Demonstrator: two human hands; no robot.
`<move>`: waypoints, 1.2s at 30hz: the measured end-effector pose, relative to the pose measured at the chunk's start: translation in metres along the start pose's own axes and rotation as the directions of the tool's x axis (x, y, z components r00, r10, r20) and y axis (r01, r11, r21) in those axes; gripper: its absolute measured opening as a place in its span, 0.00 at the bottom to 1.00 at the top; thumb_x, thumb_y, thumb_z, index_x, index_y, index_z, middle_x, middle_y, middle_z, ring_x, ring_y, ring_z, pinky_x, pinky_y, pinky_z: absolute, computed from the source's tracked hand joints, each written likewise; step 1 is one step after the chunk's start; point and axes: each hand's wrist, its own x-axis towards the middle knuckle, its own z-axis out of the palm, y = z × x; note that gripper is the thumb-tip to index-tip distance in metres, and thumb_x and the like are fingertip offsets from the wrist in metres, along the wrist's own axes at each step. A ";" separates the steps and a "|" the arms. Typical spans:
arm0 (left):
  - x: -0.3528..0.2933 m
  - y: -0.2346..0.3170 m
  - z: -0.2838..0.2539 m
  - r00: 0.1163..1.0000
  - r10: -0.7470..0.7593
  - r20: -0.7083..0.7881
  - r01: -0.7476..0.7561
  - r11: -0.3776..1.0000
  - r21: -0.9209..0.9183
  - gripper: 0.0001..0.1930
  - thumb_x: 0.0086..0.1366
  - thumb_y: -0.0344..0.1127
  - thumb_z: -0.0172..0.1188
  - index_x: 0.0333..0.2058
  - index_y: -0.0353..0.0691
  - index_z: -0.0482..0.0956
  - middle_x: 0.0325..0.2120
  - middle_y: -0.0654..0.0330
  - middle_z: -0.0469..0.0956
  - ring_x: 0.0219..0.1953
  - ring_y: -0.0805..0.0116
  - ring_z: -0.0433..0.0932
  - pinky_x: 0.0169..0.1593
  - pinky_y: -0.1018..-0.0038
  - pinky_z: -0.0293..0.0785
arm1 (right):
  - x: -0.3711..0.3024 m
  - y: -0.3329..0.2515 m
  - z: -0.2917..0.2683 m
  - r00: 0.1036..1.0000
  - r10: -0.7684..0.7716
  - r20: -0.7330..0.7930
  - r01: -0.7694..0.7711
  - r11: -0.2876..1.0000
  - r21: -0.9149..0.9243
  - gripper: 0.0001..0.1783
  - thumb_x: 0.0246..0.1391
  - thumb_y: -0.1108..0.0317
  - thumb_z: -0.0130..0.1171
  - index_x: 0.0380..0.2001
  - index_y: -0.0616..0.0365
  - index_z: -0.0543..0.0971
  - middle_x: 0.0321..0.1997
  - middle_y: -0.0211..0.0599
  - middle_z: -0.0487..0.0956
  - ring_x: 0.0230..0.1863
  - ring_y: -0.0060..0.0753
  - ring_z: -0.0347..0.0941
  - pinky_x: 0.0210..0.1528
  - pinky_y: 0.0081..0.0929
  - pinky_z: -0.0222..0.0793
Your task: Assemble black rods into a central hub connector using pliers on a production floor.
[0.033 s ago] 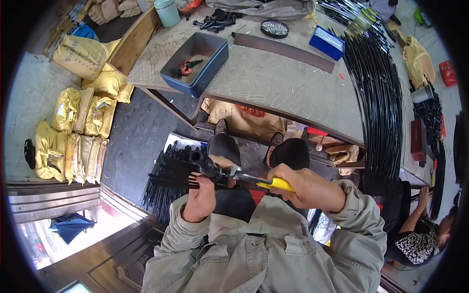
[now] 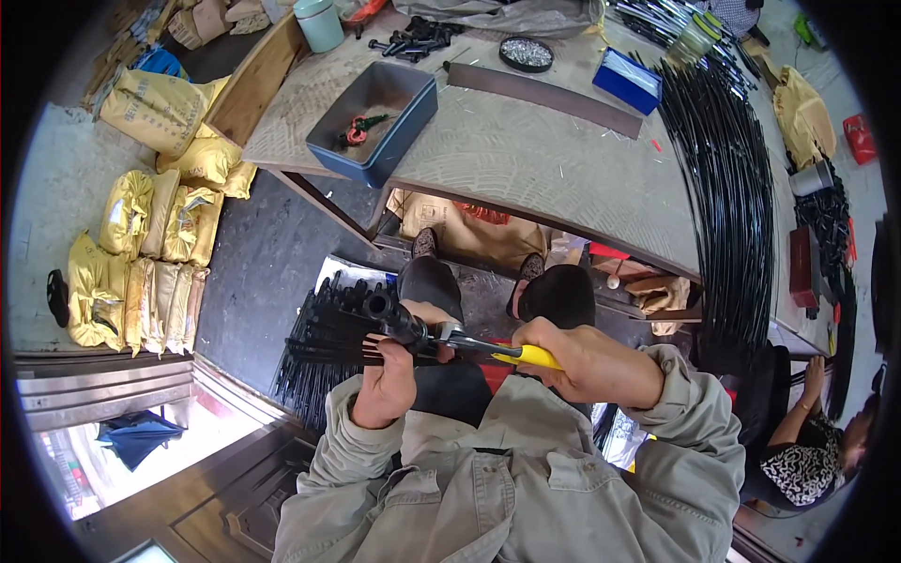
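Note:
Over my lap, my left hand [image 2: 383, 383] is closed around a black tubular part [image 2: 392, 317] with a hollow round end tilted up. Some thin black rods [image 2: 324, 345] extend leftward beside that hand; whether it grips them too, I cannot tell. My right hand [image 2: 582, 364] squeezes the yellow handles of a pair of pliers [image 2: 479, 345]. The metal jaws reach the near end of the tubular part, next to my left fingers; what exactly they bite on is hidden. A stack of black rods [image 2: 305, 389] lies below, left of my legs.
Ahead stands a worktable [image 2: 526, 169] bearing a grey-blue bin [image 2: 371, 169], a flat metal strip [image 2: 544, 98], a blue box [image 2: 629, 80], a dish of small silvery pieces [image 2: 526, 54] and long black rods [image 2: 727, 188]. Yellow sacks [image 2: 127, 216] line the left. Another person [image 2: 802, 464] sits at right.

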 end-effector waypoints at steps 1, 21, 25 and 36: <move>0.000 0.000 -0.001 1.000 -0.002 0.020 0.002 1.000 -0.008 0.38 0.59 0.70 0.32 0.34 0.33 0.68 0.26 0.55 0.69 0.24 0.70 0.69 0.30 0.77 0.66 | -0.001 0.002 0.002 1.000 0.003 -0.005 -0.003 1.000 0.005 0.15 0.51 0.73 0.55 0.42 0.57 0.64 0.23 0.47 0.71 0.23 0.52 0.71 0.21 0.34 0.64; 0.024 -0.041 0.003 0.964 0.009 -0.264 -0.002 1.000 0.026 0.30 0.69 0.52 0.28 0.37 0.29 0.71 0.30 0.52 0.74 0.33 0.66 0.73 0.40 0.73 0.69 | 0.205 0.142 -0.224 0.537 -0.112 -0.836 -0.623 0.615 -0.483 0.11 0.44 0.62 0.61 0.28 0.58 0.78 0.33 0.45 0.74 0.34 0.49 0.74 0.36 0.42 0.69; 0.028 -0.048 -0.002 0.952 -0.055 -0.301 0.029 0.996 -0.088 0.30 0.69 0.53 0.28 0.36 0.30 0.71 0.27 0.53 0.74 0.29 0.68 0.73 0.36 0.74 0.69 | 0.224 0.151 -0.226 0.635 -0.078 -0.768 -0.622 0.538 -0.569 0.13 0.44 0.61 0.62 0.32 0.57 0.78 0.34 0.45 0.74 0.36 0.51 0.74 0.38 0.44 0.69; 0.039 -0.051 -0.009 0.936 -0.071 -0.344 0.027 0.991 -0.130 0.29 0.69 0.53 0.29 0.36 0.30 0.69 0.25 0.54 0.74 0.27 0.69 0.72 0.34 0.74 0.68 | 0.238 0.156 -0.235 0.622 -0.135 -0.771 -0.546 0.631 -0.551 0.10 0.47 0.63 0.59 0.31 0.56 0.78 0.36 0.45 0.73 0.36 0.51 0.74 0.37 0.44 0.68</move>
